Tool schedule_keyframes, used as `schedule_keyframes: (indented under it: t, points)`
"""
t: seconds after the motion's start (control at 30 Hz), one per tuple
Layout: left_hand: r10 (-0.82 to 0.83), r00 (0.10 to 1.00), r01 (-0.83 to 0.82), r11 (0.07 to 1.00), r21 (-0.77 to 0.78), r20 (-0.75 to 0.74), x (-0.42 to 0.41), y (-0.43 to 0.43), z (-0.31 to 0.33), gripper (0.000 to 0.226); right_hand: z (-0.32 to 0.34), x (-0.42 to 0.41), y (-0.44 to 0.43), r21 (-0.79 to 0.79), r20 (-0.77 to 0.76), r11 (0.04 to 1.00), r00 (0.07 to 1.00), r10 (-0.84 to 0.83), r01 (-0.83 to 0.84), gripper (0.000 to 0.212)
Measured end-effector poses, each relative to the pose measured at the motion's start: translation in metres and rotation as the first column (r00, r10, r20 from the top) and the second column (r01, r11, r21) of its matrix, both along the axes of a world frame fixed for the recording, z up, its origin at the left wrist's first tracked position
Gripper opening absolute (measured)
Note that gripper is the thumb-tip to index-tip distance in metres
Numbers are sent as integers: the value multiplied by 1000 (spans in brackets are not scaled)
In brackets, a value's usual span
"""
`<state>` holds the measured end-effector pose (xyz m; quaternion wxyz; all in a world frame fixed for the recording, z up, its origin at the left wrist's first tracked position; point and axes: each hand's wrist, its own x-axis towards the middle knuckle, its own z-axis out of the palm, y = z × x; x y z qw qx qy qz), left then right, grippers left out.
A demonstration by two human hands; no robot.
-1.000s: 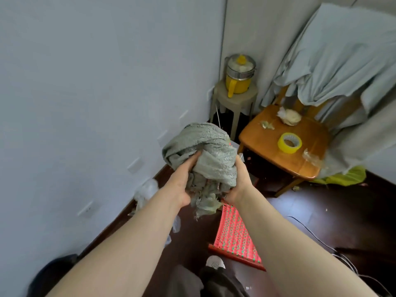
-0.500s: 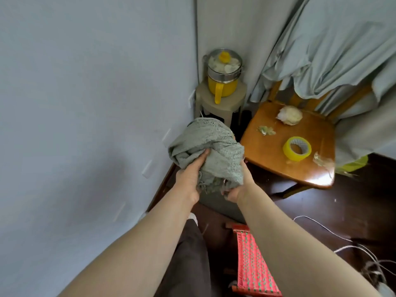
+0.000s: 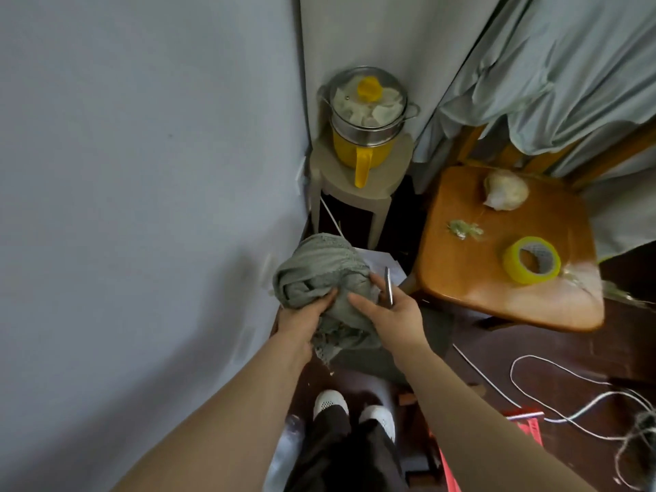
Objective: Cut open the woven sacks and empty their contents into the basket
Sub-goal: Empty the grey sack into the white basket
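Wall (image 3: 142,172), big and grey, fills the left side. Pale cloth (image 3: 550,65) hangs down at the top right, over the back of a wooden chair (image 3: 461,278). A little stool (image 3: 340,186) stands in the corner with a yellow pot (image 3: 362,143) on it. The grey woven sack (image 3: 319,271) is bunched up in a ball, held in the air in front of the stool. A bit of the red basket (image 3: 529,424) shows on the dark floor at the bottom right, well apart from the sack. The left hand (image 3: 301,317) grips the sack's folds, fingers curled in. The right hand (image 3: 390,317) lays straight fingers on the sack. White shoes (image 3: 330,403) stand below. A yellow tape roll (image 3: 521,275) lies on the chair seat. Smallest is a thin metal tool (image 3: 389,287), which sticks up from the right hand, tucked by its thumb.
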<state>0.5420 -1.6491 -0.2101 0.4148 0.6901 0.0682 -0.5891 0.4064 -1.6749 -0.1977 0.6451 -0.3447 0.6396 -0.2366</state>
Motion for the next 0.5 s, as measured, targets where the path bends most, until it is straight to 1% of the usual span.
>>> schedule_keyframes:
  t: [0.03, 0.07, 0.13, 0.23, 0.3, 0.37, 0.43, 0.5]
  points:
    - [-26, 1000, 26, 1000, 0, -18, 3, -7, -9, 81, -9, 2, -7, -16, -68, 999, 997, 40, -42, 51]
    - [-47, 998, 47, 999, -4, -41, 5, -14, -18, 72, -19, 4, -15, -28, -133, 998, 989, 57, -62, 54]
    - [-77, 991, 78, 997, 0, -106, 8, -27, -38, 52, -40, 7, -28, -28, -225, 998, 973, 54, -62, 51]
    - [-114, 971, 123, 992, 31, -209, 9, -45, -72, 31, -73, 12, -46, -36, -289, 995, 954, 82, -96, 42]
    - [-108, 967, 117, 993, 26, -231, 9, -55, -99, 26, -98, 16, -58, -56, -323, 989, 940, 110, -135, 37]
    - [-73, 977, 76, 997, 5, -199, 8, -66, -131, 22, -127, 19, -70, -69, -349, 985, 929, 127, -161, 34]
    - [-28, 985, 30, 1000, 5, -169, 8, -76, -165, 22, -158, 20, -82, -82, -377, 978, 914, 149, -194, 35]
    - [4, 987, -1, 1000, 21, -160, 10, -85, -201, 26, -193, 21, -95, -103, -421, 960, 886, 195, -261, 37]
